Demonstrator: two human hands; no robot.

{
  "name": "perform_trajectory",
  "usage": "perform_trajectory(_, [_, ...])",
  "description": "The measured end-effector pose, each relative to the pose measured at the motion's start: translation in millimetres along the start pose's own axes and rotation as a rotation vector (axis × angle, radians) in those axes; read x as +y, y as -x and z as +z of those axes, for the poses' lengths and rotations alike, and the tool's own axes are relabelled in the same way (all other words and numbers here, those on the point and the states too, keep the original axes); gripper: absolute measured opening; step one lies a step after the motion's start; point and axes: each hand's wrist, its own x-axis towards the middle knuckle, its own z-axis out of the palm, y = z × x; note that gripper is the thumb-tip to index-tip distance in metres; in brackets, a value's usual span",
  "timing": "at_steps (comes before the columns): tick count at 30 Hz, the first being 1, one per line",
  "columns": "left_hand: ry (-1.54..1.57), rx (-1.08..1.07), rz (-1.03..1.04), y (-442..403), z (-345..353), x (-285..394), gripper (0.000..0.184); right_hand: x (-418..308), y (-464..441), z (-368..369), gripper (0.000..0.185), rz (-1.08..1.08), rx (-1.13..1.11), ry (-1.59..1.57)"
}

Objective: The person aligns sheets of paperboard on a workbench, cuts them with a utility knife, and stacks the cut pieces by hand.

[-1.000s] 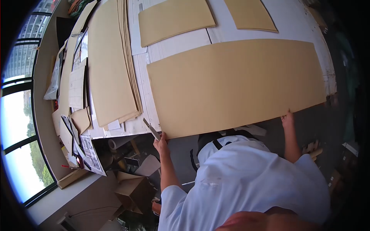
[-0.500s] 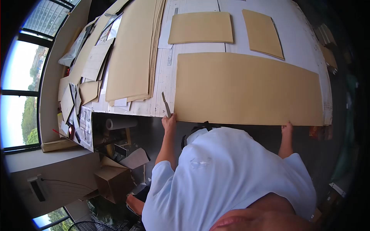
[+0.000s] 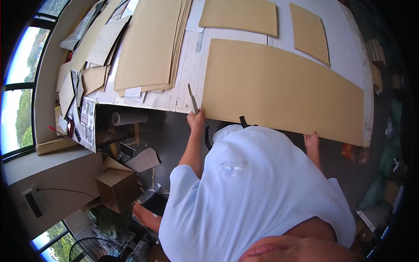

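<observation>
A utility knife [image 3: 192, 99] is in my left hand [image 3: 196, 118], which is closed round its handle with the blade pointing away from me. That hand is at the near left corner of a large brown cardboard sheet [image 3: 279, 87], which lies along the table's front edge. Farther right, my right hand [image 3: 311, 140] has its fingers closed on the sheet's near edge. Part of that edge is hidden by my white shirt [image 3: 270, 183].
A tall stack of brown sheets [image 3: 146, 43] lies left on the white table [image 3: 185, 74]. Two smaller brown pieces, one wide [image 3: 240, 16] and one narrow [image 3: 309, 32], lie beyond the large sheet. Scraps [image 3: 94, 78] crowd the far left. A carton [image 3: 118, 187] stands below.
The view has tilted and shifted, so the table sits higher in the picture. My right hand is slightly farther left along the sheet's edge. The knife stays in my left hand.
</observation>
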Motion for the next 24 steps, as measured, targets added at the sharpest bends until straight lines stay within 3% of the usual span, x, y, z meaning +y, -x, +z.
perform_trajectory(1, [0.01,0.0,-0.013,-1.5,2.0,-2.7,0.026,3.5,5.4,3.0,0.03,0.02,-0.013,0.048])
perform_trajectory(3, [-0.236,0.037,0.211,-7.3,3.6,-13.9,0.03,9.5,11.0,10.7,0.031,0.048,-0.03,0.117])
perform_trajectory(4, [-0.235,0.034,0.193,-6.8,3.6,-14.8,0.03,11.0,15.5,14.2,0.031,0.047,-0.021,0.132])
perform_trajectory(6, [-0.365,0.083,0.245,-0.4,4.2,-5.4,0.028,7.9,22.6,19.9,0.018,0.02,0.041,0.187])
perform_trajectory(14, [-0.173,-0.028,0.219,-4.3,-3.4,-6.8,0.023,0.3,15.5,26.5,0.017,0.0,0.176,0.267])
perform_trajectory(16, [0.109,-0.099,-0.087,1.6,-7.3,2.8,0.023,1.4,12.6,24.8,0.017,-0.011,0.184,0.237])
perform_trajectory(19, [0.382,-0.105,-0.207,10.8,-8.5,10.1,0.02,-2.1,8.4,23.5,0.018,-0.01,0.194,0.26])
perform_trajectory(24, [0.288,-0.133,-0.152,15.5,-7.9,7.4,0.019,-0.3,23.3,38.4,0.018,-0.015,0.234,0.244])
